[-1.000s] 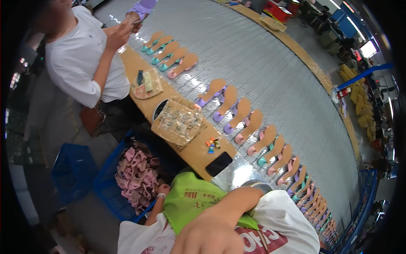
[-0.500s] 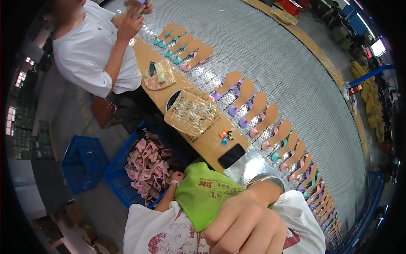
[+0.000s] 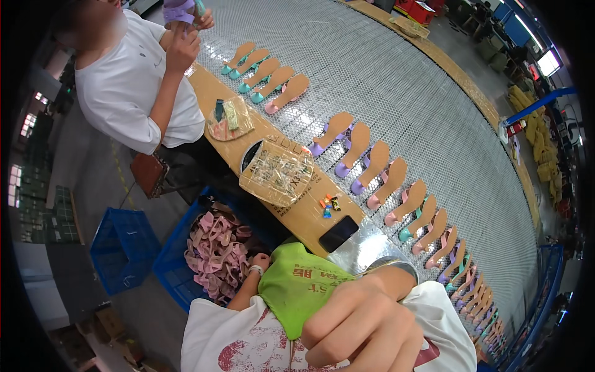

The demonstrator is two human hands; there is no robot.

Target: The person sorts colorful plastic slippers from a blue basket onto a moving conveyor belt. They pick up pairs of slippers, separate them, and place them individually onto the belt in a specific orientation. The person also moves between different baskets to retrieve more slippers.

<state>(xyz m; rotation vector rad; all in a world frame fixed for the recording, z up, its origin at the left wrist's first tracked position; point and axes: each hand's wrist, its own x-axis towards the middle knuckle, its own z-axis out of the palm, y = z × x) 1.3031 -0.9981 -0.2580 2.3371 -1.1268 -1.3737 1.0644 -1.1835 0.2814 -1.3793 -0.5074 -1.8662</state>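
Observation:
My right hand (image 3: 365, 322) is raised close to the camera at the bottom, fingers curled into a fist, a silver bangle (image 3: 392, 266) on its wrist. Nothing shows in it. My left forearm reaches down toward a blue crate (image 3: 180, 273) full of pink sandal straps (image 3: 217, 251). My left hand (image 3: 259, 265) sits at the crate's edge with a white band on the wrist. Its fingers are mostly hidden behind a green cloth (image 3: 297, 285) on my lap.
A wooden ledge (image 3: 304, 217) carries two plastic-covered trays (image 3: 277, 172), small coloured bits (image 3: 328, 203) and a black phone (image 3: 338, 234). Beyond it, sandal soles (image 3: 372, 164) lie in rows on a mesh belt (image 3: 396, 93). A co-worker in white (image 3: 133, 93) holds a purple piece. Another blue crate (image 3: 124, 248) stands on the floor.
My right fist has come nearer the camera and drifted right. The view has tilted, so the ledge and belt sit lower. The co-worker's hands stay raised with the purple piece.

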